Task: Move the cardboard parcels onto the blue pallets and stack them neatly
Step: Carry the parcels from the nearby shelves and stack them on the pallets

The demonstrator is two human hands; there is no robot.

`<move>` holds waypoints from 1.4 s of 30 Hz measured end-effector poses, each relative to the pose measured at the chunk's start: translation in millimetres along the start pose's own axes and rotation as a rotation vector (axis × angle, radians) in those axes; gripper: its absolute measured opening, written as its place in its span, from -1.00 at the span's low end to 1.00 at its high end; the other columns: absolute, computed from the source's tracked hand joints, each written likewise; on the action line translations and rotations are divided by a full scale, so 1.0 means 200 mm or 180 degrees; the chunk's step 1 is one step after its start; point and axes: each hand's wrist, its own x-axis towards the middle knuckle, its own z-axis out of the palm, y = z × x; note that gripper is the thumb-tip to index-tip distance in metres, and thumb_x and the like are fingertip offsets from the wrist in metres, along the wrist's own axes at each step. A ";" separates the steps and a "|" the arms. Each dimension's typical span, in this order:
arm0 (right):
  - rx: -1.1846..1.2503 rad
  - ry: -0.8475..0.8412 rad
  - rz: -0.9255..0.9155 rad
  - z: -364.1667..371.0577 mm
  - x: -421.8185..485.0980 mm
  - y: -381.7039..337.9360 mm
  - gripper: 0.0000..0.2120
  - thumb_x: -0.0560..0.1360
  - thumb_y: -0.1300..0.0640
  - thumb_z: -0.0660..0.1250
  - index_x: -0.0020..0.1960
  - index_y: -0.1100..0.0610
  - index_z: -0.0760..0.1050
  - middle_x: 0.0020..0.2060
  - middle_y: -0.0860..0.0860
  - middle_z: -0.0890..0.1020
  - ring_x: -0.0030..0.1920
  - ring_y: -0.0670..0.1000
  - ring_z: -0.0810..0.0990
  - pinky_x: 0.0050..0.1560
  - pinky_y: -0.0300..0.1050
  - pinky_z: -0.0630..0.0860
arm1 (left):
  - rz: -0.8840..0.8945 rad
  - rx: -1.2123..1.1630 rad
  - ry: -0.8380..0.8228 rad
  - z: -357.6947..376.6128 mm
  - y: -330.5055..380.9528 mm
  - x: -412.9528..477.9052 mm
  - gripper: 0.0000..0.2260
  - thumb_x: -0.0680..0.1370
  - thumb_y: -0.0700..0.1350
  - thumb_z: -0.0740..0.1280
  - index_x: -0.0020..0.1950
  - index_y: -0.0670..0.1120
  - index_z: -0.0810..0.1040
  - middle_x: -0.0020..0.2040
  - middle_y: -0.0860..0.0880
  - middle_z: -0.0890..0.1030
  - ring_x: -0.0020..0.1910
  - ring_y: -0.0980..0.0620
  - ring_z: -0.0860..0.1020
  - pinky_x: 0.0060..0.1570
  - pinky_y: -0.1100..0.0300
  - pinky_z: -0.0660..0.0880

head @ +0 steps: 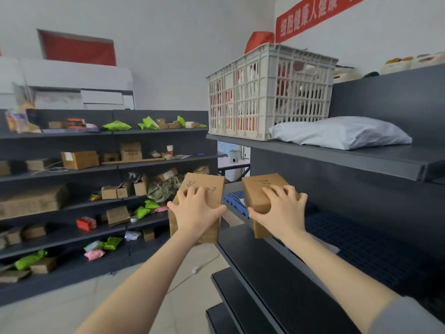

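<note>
The fingers (192,192) of the left hand (196,212) were spread and curled over the top face of the left cardboard parcel (204,183), and the thumb was clamped against its right side. The fingers (274,192) of the right hand (280,212) were set likewise on the right cardboard parcel (256,189), with the thumb hooked round its near left corner. Both parcels were thus grasped from above. Both forearms were extended forward, bare and nearly parallel, with the palms turned down.

The parcels were plain brown rectangular boxes with matt faces and handwritten marks on top. The left parcel was held in the air beside the end of the dark metal shelf (277,268), above the floor. The right parcel was positioned over the shelf edge, just in front of the blue pallet (234,197); contact with the shelf could not be determined. The pallet was a perforated plastic grid lying on the shelf. On the shelf board above, a white slotted plastic crate (265,92) and a soft grey mailing bag (342,132) were located side by side.
</note>
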 end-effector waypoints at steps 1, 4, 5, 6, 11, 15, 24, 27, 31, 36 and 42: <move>-0.0003 -0.0017 0.0002 0.04 0.03 0.00 -0.31 0.36 -0.45 0.10 0.33 -0.06 0.43 0.29 -0.11 0.50 0.26 0.06 0.35 0.15 0.13 0.23 | -0.0006 0.0002 -0.0013 0.03 -0.01 0.04 -0.47 0.41 0.30 0.25 0.29 0.05 0.39 0.34 0.00 0.40 0.38 -0.13 0.24 0.33 -0.32 0.10; -0.0043 -0.0097 -0.0005 0.16 0.12 -0.02 -0.32 0.37 -0.45 0.11 0.34 -0.07 0.41 0.30 -0.11 0.48 0.27 0.05 0.33 0.18 0.15 0.22 | -0.0027 -0.0030 -0.0066 0.13 -0.05 0.17 -0.47 0.40 0.31 0.24 0.26 0.04 0.41 0.33 0.00 0.41 0.38 -0.13 0.24 0.33 -0.34 0.09; -0.0063 -0.0117 0.0006 0.21 0.15 -0.02 -0.31 0.37 -0.45 0.11 0.35 -0.07 0.40 0.31 -0.11 0.47 0.28 0.05 0.33 0.19 0.15 0.22 | -0.0028 -0.0061 -0.0086 0.17 -0.07 0.22 -0.47 0.40 0.31 0.24 0.25 0.04 0.41 0.33 0.00 0.42 0.37 -0.13 0.25 0.33 -0.35 0.10; -0.0087 -0.0135 0.0031 0.25 0.18 -0.02 -0.31 0.37 -0.45 0.10 0.36 -0.07 0.39 0.32 -0.11 0.46 0.29 0.05 0.32 0.19 0.15 0.21 | -0.0015 -0.0092 -0.0099 0.21 -0.09 0.27 -0.48 0.39 0.31 0.24 0.24 0.04 0.42 0.32 0.01 0.42 0.37 -0.14 0.25 0.33 -0.35 0.11; -0.0291 -0.0180 0.0244 0.47 0.36 -0.05 -0.29 0.39 -0.46 0.07 0.38 -0.07 0.36 0.35 -0.10 0.44 0.32 0.05 0.30 0.23 0.15 0.21 | 0.0175 -0.0204 -0.0255 0.43 -0.19 0.56 -0.50 0.40 0.30 0.25 0.23 0.05 0.42 0.32 0.02 0.42 0.37 -0.14 0.25 0.32 -0.34 0.12; -0.0494 -0.0225 0.0605 0.63 0.54 -0.08 -0.26 0.40 -0.46 0.07 0.43 -0.06 0.32 0.41 -0.08 0.38 0.38 0.07 0.24 0.27 0.19 0.17 | 0.0463 -0.0324 -0.0387 0.60 -0.25 0.85 -0.46 0.39 0.30 0.26 0.28 0.08 0.40 0.36 0.03 0.40 0.40 -0.12 0.23 0.33 -0.33 0.12; -0.0829 -0.0149 0.1568 0.90 0.88 -0.17 -0.25 0.39 -0.47 0.07 0.44 -0.07 0.31 0.42 -0.08 0.36 0.39 0.08 0.23 0.26 0.16 0.18 | 0.1161 -0.0484 -0.0748 0.90 -0.31 1.44 -0.36 0.39 0.32 0.25 0.40 0.06 0.31 0.42 0.02 0.35 0.45 -0.13 0.19 0.34 -0.31 0.11; -0.0981 -0.0180 0.1865 0.95 0.92 -0.12 -0.25 0.38 -0.48 0.07 0.44 -0.08 0.31 0.42 -0.08 0.37 0.40 0.09 0.23 0.25 0.16 0.17 | 0.1314 -0.0560 -0.0928 1.01 -0.24 1.57 -0.31 0.40 0.33 0.24 0.44 0.03 0.28 0.45 -0.01 0.32 0.47 -0.15 0.16 0.36 -0.32 0.09; -0.1305 -0.0051 0.2060 1.02 0.94 -0.01 -0.25 0.36 -0.49 0.09 0.39 -0.08 0.39 0.37 -0.09 0.44 0.35 0.09 0.30 0.17 0.12 0.18 | 0.1609 -0.0728 -0.1055 1.18 -0.11 1.69 -0.31 0.40 0.32 0.25 0.45 0.03 0.28 0.47 -0.03 0.31 0.47 -0.18 0.15 0.36 -0.33 0.08; -0.1564 0.0113 0.2289 1.13 0.96 0.16 -0.21 0.27 -0.50 0.05 0.27 -0.03 0.53 0.23 -0.05 0.58 0.23 0.14 0.43 0.05 0.10 0.21 | 0.1905 -0.0953 -0.1280 1.39 0.10 1.76 -0.32 0.40 0.33 0.26 0.44 0.05 0.29 0.46 -0.01 0.33 0.46 -0.18 0.16 0.36 -0.31 0.09; -0.1756 0.0138 0.2502 1.25 1.00 0.24 -0.20 0.26 -0.50 0.01 0.23 -0.03 0.56 0.18 -0.04 0.61 0.17 0.13 0.47 -0.01 0.08 0.20 | 0.2226 -0.1123 -0.1507 1.54 0.27 1.86 -0.36 0.39 0.33 0.26 0.40 0.10 0.33 0.42 0.02 0.36 0.42 -0.16 0.21 0.33 -0.30 0.10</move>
